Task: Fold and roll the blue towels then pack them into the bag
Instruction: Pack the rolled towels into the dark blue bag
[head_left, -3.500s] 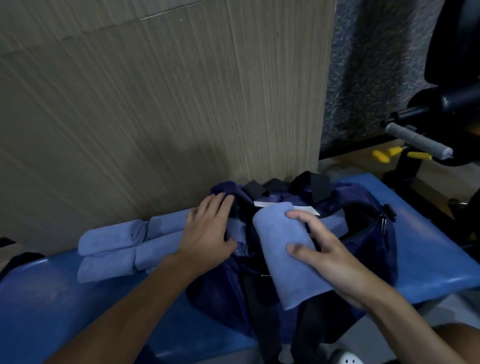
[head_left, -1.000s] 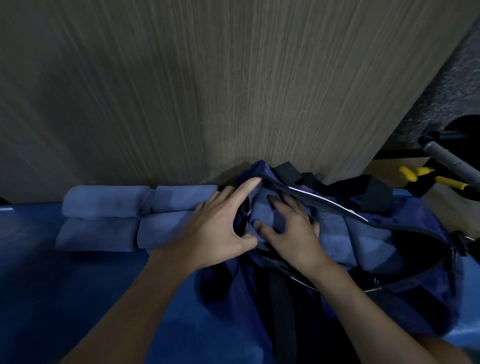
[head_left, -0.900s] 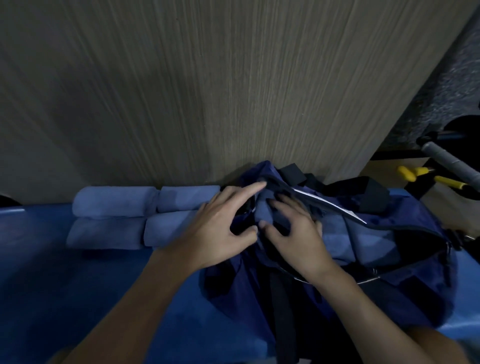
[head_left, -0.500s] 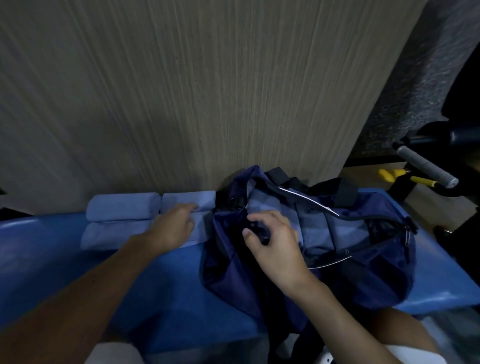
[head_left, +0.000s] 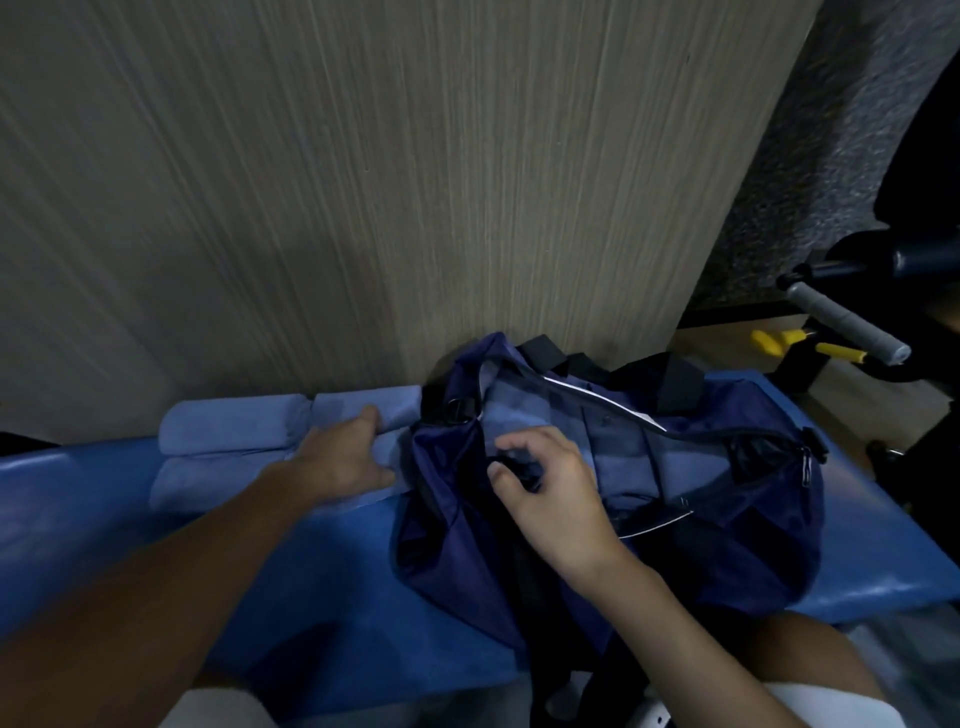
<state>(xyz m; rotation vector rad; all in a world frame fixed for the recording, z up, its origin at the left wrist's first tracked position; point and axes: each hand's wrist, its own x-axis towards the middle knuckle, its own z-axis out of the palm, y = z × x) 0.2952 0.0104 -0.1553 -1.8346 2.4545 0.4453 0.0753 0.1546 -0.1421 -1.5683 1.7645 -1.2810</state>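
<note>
Dim view down onto a blue bench (head_left: 311, 561) set against a wood-grain wall. At centre right a navy bag (head_left: 727, 545) lies unzipped, with packed towels (head_left: 623, 452) showing inside. Mid-frame, the right hand (head_left: 550, 493) pinches the bag's near rim with curled fingers, seemingly holding it open. At centre left, more rolls (head_left: 228, 431) lie in two rows. The left hand (head_left: 343, 462) wraps round the rolled towel (head_left: 387, 449) nearest the bag. Packing looks under way. The next move is probably to lift that roll into the opening, gripped firmly so it stays rolled.

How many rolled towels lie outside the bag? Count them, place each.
4, left of the bag: back-left towel, back-right towel, front-left towel, front-right towel gripped by the left hand. Others may be hidden.
</note>
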